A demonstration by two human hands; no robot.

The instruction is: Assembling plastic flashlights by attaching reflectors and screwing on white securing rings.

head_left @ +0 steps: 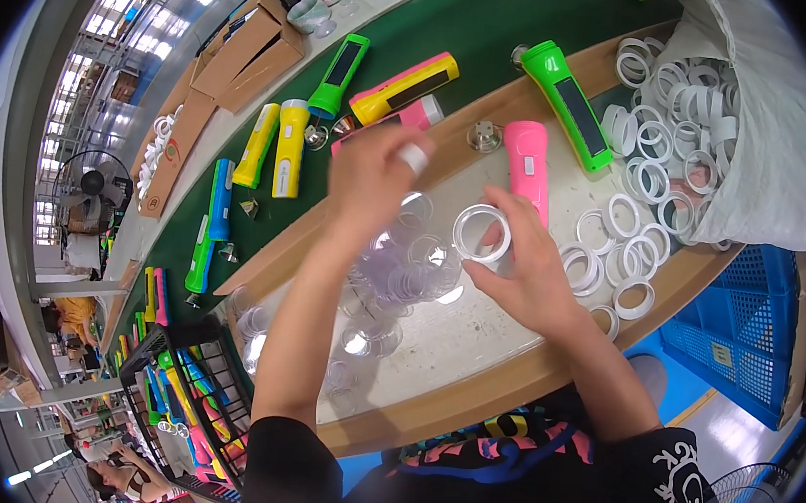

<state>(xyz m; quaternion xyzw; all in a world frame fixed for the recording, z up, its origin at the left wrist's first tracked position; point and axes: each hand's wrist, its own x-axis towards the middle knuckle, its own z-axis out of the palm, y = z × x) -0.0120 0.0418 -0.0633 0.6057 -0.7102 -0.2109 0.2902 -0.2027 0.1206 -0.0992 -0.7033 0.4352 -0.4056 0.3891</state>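
My right hand (526, 272) pinches a white plastic ring (458, 239) between thumb and fingers, its round opening facing up toward me. My left hand (371, 180) hangs over a heap of clear round lenses (391, 279), smeared by motion, its fingers curled. Something white (413, 159) shows at its fingertips; whether it is worn or held is unclear. Just beyond my right hand lies a pink flashlight (528, 162). A small reflector with a bulb (484, 137) is near its head. Loose white rings (621, 256) are spread to the right of my right hand.
A white sack (765, 168) spills more rings at the right. A green flashlight (569, 108) lies across the tray's wooden rim (468, 382). Several colored flashlights lie on the green belt (275, 231). A black basket (213, 340) of flashlights stands left, a blue crate (736, 329) right.
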